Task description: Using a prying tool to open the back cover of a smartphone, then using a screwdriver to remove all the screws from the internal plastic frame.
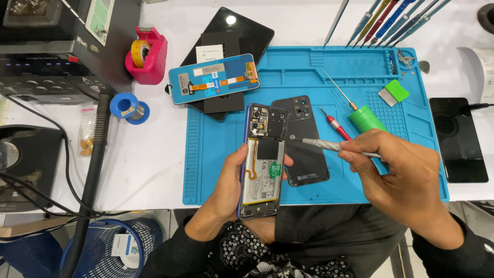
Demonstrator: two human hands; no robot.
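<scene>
Head view: the left hand (231, 180) is clamped around an opened phone (263, 160), back cover off, held upright over the near edge of the blue work mat (216, 170); a silver battery with a small green label square at its right edge fills the phone's middle. The right hand (399, 177), at 3 o'clock from the phone, pinches a silver screwdriver (329, 145) whose tip points left and ends near the phone's upper right corner. Just right of the phone, flat on the mat, lies the dark back cover (306, 154). At 12 o'clock a blue display panel (213, 79) with orange flex strips and a pale rectangular label rests on a black tablet (231, 36) bearing a white paper label. A red-handled screwdriver (334, 123) and a green-handled screwdriver (360, 114) lie at 2 o'clock. A pink tape dispenser (146, 55) stands at 10 o'clock.
</scene>
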